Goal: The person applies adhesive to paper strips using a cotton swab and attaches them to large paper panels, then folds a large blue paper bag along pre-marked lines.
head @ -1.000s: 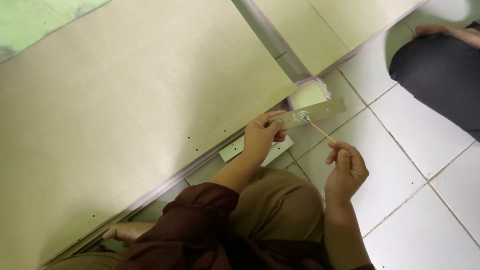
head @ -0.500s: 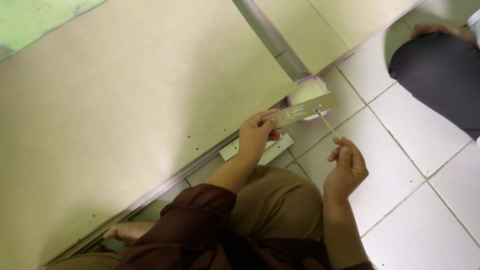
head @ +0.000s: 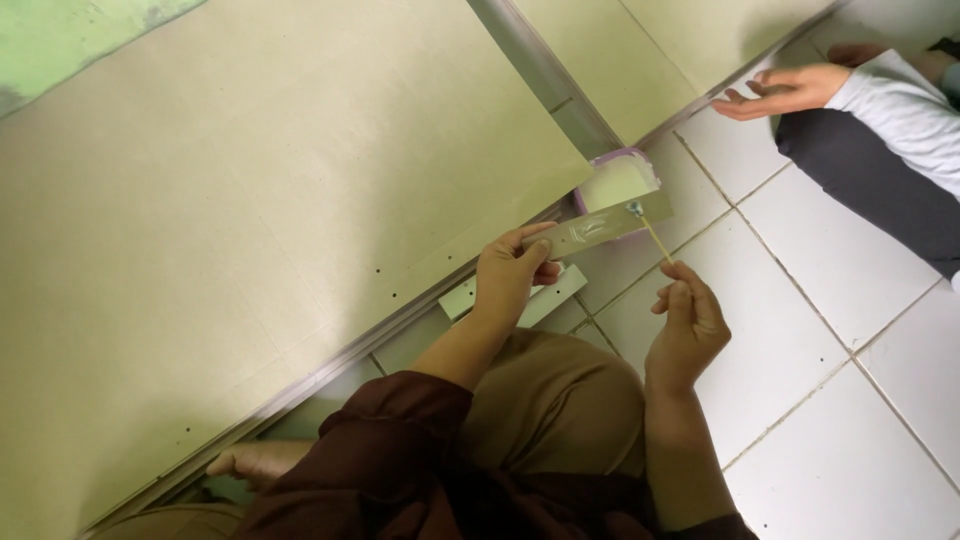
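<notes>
We have a thin, flat, grey-beige strip of stiff board (head: pixel 600 228) out in front of us at about 12 o'clock, and we judge it light and rigid but easy to snap or smear, so it is best taken by its near end, where our left hand (head: pixel 510 275) already pinches it between thumb and curled fingers. Our right hand (head: pixel 690 325), down at about 4 o'clock from the strip, is closed in a fine pinch on a slim pale wooden stick (head: pixel 655 238), a featherweight, bendy thing whose blob-tipped far end touches the strip's far end, just in front of the small purple-rimmed tub of pale paste (head: pixel 618 180) on the white tiled floor (head: pixel 850 330).
</notes>
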